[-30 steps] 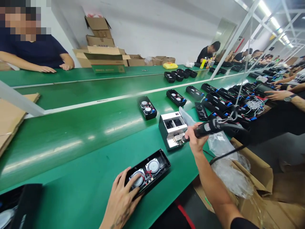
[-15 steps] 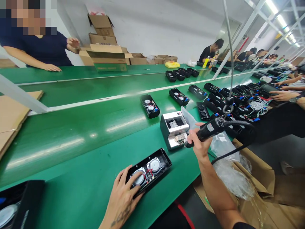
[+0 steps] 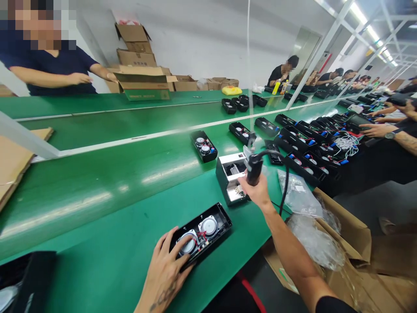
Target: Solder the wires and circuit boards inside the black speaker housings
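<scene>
My left hand (image 3: 171,258) grips the near end of a black speaker housing (image 3: 213,241), its fingers over one of the two round silver speakers; red wires lie between them. The housing rests open side up on the green mat. In my right hand (image 3: 257,189) is a black electric screwdriver (image 3: 254,168), hanging on a cord and held upright, with a cable looping off to the right. Its tip is hidden behind my fingers. Just beyond this hand stands a black and silver screw feeder (image 3: 224,191), partly covered by the hand.
Another speaker housing (image 3: 204,147) lies on the green belt, with several more massed at the right. A black housing (image 3: 29,278) sits at the lower left. Plastic bags (image 3: 299,193) and a cardboard box (image 3: 348,226) are beside my right arm. Across the line a person touches a carton (image 3: 143,82).
My right hand has shifted left, and the screwdriver has swung from slanted to upright. My left hand still holds the housing. The person opposite has moved a hand down to the carton.
</scene>
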The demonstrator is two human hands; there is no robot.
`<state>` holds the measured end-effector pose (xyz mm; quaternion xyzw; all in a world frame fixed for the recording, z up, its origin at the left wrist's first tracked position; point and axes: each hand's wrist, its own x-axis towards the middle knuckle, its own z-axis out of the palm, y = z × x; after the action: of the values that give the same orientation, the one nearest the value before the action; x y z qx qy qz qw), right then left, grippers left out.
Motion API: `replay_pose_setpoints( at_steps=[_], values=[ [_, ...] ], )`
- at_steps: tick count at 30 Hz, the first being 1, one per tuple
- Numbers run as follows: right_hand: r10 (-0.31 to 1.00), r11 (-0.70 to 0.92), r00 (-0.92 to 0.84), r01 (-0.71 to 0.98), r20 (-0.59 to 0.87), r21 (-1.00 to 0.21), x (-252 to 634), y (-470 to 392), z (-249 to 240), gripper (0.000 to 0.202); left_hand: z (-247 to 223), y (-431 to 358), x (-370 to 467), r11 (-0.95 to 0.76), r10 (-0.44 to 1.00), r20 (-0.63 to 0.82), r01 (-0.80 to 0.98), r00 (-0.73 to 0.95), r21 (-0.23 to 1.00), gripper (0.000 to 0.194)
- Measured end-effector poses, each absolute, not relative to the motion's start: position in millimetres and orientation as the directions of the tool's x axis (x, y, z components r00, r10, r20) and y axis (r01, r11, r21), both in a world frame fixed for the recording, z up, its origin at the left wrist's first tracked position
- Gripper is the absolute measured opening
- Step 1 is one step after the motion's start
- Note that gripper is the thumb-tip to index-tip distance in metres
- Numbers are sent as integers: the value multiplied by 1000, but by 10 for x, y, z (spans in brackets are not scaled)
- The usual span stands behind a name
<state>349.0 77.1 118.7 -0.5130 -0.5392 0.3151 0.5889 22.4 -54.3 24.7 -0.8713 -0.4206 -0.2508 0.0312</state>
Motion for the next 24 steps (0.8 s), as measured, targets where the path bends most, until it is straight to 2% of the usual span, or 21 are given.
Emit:
replay_pose_setpoints(
  at_steps=[2,4,7,10,18,24],
  values=[
    [972,193,116,113,206,-975,3482,646,1164,31,255,-555,233,-637,729,448,753,517,168,4],
    [980,185,82,-21,183,-982,3423,448,1172,34,273,-572,245,-624,749,421,758,512,188,2],
    [958,283,113,-217,264,-934,3237,120,1219,38,305,-595,261,-608,769,389,768,507,201,4],
    [929,371,113,-316,354,-873,2977,-93,1229,33,316,-606,271,-598,776,387,776,498,200,4],
    [894,428,10,-308,447,-850,2596,-117,1026,27,239,-611,289,-579,794,419,755,440,306,29],
    [897,428,19,-290,442,-856,2571,-120,1003,27,241,-610,297,-567,806,415,754,423,332,26]
  ],
)
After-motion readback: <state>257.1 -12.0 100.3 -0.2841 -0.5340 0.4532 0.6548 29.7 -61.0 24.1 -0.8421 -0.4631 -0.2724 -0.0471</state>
